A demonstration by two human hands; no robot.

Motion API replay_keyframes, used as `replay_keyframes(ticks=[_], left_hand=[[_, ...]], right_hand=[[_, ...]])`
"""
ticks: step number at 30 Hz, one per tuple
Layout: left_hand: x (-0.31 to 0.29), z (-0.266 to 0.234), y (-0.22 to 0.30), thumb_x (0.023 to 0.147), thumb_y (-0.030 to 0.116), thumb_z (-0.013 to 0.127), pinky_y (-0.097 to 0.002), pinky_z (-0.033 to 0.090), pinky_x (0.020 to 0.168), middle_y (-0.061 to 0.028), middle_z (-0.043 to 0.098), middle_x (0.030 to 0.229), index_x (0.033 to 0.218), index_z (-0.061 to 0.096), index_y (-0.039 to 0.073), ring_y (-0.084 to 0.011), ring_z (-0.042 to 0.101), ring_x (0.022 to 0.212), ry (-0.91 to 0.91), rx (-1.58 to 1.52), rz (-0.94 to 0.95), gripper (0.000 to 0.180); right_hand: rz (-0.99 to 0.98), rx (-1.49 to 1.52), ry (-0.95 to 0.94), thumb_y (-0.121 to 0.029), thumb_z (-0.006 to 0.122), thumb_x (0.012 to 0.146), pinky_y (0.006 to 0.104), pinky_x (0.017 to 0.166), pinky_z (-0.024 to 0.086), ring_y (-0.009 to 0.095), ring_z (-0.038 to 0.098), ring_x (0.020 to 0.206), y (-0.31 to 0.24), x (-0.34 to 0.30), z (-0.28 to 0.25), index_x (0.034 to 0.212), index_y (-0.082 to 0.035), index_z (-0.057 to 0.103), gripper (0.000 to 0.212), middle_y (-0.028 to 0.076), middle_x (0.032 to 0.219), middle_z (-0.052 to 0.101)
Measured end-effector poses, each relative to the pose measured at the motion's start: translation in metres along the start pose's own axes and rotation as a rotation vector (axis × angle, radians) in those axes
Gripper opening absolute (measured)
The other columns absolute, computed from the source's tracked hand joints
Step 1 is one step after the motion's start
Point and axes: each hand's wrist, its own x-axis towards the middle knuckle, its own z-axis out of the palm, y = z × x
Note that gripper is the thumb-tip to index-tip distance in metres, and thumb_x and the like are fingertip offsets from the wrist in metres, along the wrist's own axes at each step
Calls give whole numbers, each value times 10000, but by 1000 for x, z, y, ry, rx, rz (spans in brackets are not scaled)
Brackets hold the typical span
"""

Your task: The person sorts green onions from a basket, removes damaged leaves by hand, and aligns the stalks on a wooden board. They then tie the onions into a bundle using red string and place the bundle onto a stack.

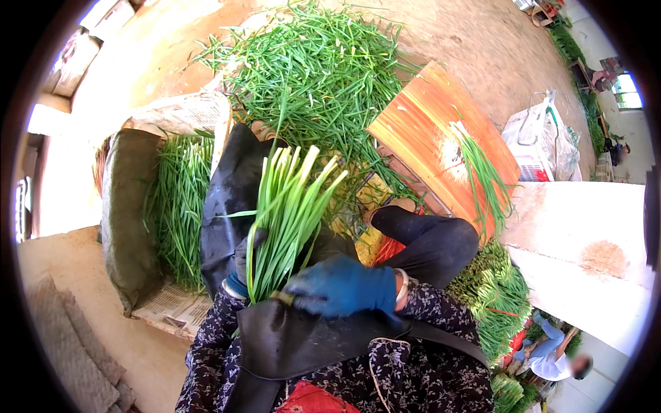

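Note:
A bunch of long green leaves with pale cut stalk ends, which look like garlic chives (289, 213), stands upright over my lap with the pale ends up. My left hand (248, 255), in a dark glove, is closed round its left side; the leaves hide part of the fingers. Across the lower part of the bunch lies my right hand (348, 286), in a blue glove and smeared by motion. Its fingertips reach the leaves beside a small yellowish patch, and I cannot tell whether they grip. A black apron (296, 341) covers my lap below.
A big loose heap of chives (317, 76) lies ahead on the floor. To the left, a lined crate (127, 220) holds more. A wooden board (420, 124) with a few stalks (478, 172) slants at right, near tied bundles (499, 296) and a white basket (533, 141). Another person (554, 361) sits far right.

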Motion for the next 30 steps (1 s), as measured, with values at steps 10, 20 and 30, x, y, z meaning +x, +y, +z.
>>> replay_keyframes(ticks=[10, 20, 30], left_hand=[[-7, 18, 4, 840, 20, 647, -370, 537, 929, -159, 592, 1262, 1397, 417, 14, -252, 626, 1095, 70, 205, -58, 602], [-11, 48, 13, 851, 42, 657, -407, 490, 979, -162, 668, 1104, 1150, 610, -21, -266, 644, 1044, -19, 356, -52, 309], [-18, 35, 24, 885, 67, 642, -337, 500, 900, -117, 629, 1177, 1388, 424, 11, -194, 629, 1008, 117, 374, -85, 551]], right_hand=[[266, -480, 712, -253, 666, 831, 413, 756, 541, 305, 658, 934, 40, -51, -63, 1053, -154, 649, 244, 88, 1123, 628], [188, 723, 789, -65, 556, 915, 256, 605, 520, 140, 654, 745, 96, 3, -63, 1100, -50, 599, 190, 75, 956, 674], [383, 1034, 654, -199, 620, 927, 299, 773, 529, 189, 614, 985, 115, -18, -42, 1443, -24, 292, 637, 113, 1172, 601]])
